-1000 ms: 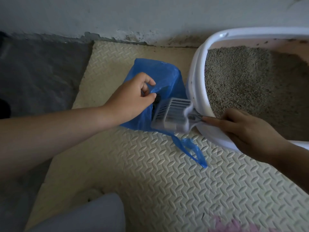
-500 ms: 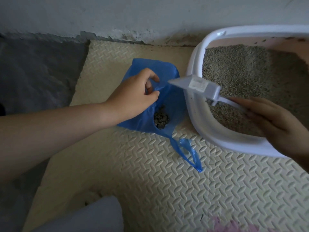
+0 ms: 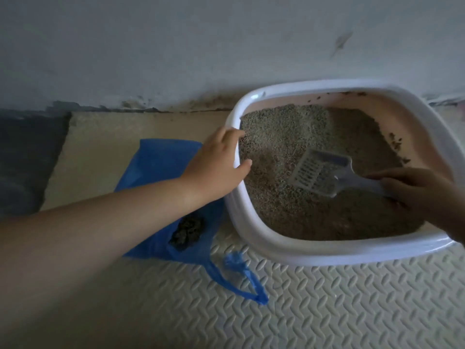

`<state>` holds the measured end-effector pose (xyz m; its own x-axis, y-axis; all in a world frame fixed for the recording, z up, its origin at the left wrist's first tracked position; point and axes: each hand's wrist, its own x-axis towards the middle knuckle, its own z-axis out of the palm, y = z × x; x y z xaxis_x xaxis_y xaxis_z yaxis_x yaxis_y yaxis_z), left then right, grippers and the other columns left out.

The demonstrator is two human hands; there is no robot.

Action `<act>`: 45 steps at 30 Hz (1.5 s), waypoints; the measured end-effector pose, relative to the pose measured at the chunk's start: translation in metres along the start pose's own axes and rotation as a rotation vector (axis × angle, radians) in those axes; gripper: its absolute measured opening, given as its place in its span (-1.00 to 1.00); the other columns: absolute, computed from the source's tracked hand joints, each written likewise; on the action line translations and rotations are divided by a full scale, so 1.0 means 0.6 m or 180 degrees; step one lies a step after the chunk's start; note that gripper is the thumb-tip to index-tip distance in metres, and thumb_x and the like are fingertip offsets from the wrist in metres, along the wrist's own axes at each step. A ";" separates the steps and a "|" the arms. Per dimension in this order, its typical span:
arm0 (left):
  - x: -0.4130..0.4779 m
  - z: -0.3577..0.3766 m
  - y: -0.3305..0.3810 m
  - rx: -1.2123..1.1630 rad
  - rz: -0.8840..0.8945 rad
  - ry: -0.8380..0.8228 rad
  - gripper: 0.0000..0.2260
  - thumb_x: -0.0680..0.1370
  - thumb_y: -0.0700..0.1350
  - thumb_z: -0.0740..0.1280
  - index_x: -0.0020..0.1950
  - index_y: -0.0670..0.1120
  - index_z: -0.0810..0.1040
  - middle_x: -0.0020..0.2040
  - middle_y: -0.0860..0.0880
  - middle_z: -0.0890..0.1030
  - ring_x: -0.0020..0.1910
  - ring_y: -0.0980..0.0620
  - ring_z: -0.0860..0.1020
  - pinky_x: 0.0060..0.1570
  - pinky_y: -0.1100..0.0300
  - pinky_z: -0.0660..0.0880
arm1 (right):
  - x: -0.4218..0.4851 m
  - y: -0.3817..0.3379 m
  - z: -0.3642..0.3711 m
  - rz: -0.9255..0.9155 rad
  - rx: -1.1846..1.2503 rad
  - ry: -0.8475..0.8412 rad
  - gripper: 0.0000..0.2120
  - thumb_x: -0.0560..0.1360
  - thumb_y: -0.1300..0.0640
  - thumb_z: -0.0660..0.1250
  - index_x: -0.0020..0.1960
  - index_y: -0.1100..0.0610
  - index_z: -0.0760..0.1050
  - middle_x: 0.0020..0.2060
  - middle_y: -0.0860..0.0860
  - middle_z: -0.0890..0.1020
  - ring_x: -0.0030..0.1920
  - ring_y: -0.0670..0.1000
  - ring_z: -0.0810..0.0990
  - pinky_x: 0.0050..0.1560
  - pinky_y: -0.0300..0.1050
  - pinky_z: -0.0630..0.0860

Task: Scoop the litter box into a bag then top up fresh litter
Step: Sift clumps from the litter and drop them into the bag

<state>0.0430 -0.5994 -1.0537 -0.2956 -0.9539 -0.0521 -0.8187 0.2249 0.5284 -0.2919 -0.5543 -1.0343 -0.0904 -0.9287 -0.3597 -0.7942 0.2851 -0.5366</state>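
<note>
Litter box (image 3: 289, 250) is parked on the foam mat (image 3: 327, 311), right up against the wall (image 3: 176, 46). It has a white rim and it's loaded with grey litter (image 3: 276, 137). Just left of it the blue bag (image 3: 161, 159) lies slumped flat, with a dark pile of clumps (image 3: 187, 231) showing at its mouth and the tie handles (image 3: 241, 280) trailing toward the box's near corner. Left hand (image 3: 219, 159) has its fingers hooked over the box's left rim, bracing it. Inside the box, about midway, the slotted scoop (image 3: 317, 172) sits on the litter. The right hand (image 3: 422, 195), at the box's right side, is wrapped round the scoop's handle. My guess is the box is heavy with all that litter but stiff, so the rolled rim is the place to hold. Bag looks thin and floppy and would want lifting by the handles.
</note>
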 end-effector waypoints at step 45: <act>0.075 0.092 -0.009 -0.0763 -0.1130 0.0608 -0.45 0.63 -0.10 0.07 0.58 0.02 -0.08 0.51 -0.08 0.18 0.18 -0.13 0.49 -0.01 -0.03 0.54 | -0.027 -0.050 0.068 0.0845 0.2631 0.0875 -0.76 0.61 -0.02 0.16 -0.10 -0.10 0.58 -0.61 -0.13 0.39 -0.62 -0.20 0.27 -0.58 -0.38 0.23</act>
<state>0.0068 -0.6327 -1.1059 0.0965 -0.9881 -0.1199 -0.7093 -0.1528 0.6881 -0.2421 -0.5379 -1.0437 -0.4331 -0.8018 -0.4117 -0.0524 0.4784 -0.8766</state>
